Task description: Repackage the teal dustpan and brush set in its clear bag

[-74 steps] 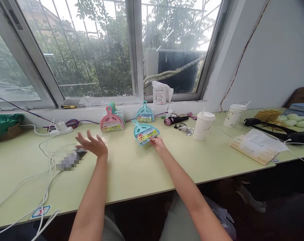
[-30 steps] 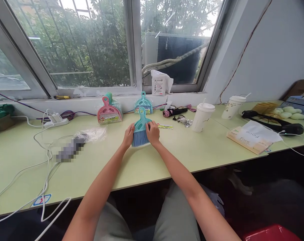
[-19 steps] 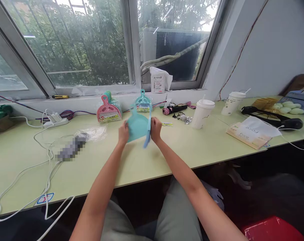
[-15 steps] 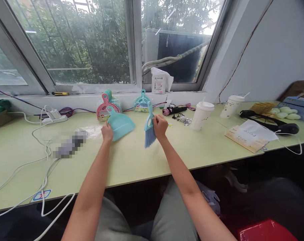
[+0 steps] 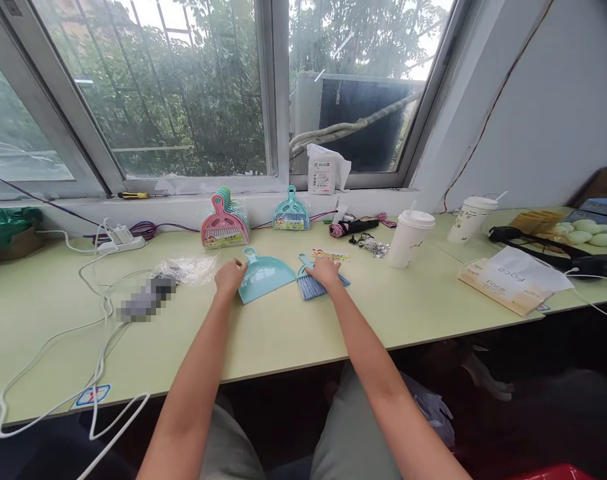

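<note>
Dustpan (image 5: 266,275) and brush (image 5: 313,285), split apart a moment ago, now lie side by side on the bench (image 5: 283,333). Left hand (image 5: 229,277) grips the pan's nine-o'clock edge; right hand (image 5: 324,271) presses flat on the brush.

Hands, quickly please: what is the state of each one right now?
Left hand: closed on the edge of the teal dustpan, which lies on the table.
Right hand: resting flat on the small brush, pressing it on the table.
</note>
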`<state>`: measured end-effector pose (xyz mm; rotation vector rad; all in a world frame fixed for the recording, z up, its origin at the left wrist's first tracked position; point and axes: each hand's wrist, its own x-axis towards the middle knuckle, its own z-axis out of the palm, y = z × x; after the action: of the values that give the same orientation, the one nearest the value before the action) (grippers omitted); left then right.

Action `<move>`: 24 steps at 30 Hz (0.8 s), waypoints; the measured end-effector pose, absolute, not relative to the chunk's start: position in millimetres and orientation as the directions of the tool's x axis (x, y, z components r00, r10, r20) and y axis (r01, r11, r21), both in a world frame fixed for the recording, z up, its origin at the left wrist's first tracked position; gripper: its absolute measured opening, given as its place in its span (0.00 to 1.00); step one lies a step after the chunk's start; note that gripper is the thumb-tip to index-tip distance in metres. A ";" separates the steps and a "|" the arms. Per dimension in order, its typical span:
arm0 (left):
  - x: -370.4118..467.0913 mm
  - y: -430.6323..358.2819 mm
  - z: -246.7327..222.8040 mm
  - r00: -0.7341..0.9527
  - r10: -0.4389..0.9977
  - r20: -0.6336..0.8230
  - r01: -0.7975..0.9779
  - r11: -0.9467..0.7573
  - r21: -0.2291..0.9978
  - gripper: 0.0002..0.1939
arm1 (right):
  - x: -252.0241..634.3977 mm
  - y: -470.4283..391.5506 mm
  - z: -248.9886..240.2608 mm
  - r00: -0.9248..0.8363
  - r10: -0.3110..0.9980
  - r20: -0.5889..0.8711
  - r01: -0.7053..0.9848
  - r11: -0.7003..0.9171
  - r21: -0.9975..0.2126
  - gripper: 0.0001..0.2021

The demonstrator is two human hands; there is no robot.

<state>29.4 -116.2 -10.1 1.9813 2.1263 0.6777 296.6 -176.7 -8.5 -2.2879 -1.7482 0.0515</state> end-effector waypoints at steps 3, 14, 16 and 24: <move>25.3 -116.1 -11.8 -0.076 0.986 0.150 0.922 0.013 0.386 0.16 | 297.8 -178.3 -5.2 0.226 0.974 0.021 0.942 -0.213 -0.261 0.18; 57.4 -136.1 -4.8 0.671 0.735 -0.103 0.494 -0.339 0.801 0.24 | 271.7 -172.5 -12.4 0.002 0.942 0.334 0.920 0.130 -0.371 0.07; 62.0 -138.0 -3.9 0.702 0.711 -0.042 0.448 -0.394 0.802 0.24 | 267.8 -171.0 -17.3 -0.009 0.941 0.338 0.925 0.136 -0.355 0.07; 56.1 -134.8 -14.5 0.480 0.668 0.568 0.704 -0.680 0.206 0.29 | 274.2 -170.2 -15.6 -0.097 0.953 0.287 0.871 0.221 -0.439 0.06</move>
<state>56.1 -134.8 -14.5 2.7496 1.2758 1.0159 274.2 -170.2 -15.6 -1.6757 -1.9941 0.2127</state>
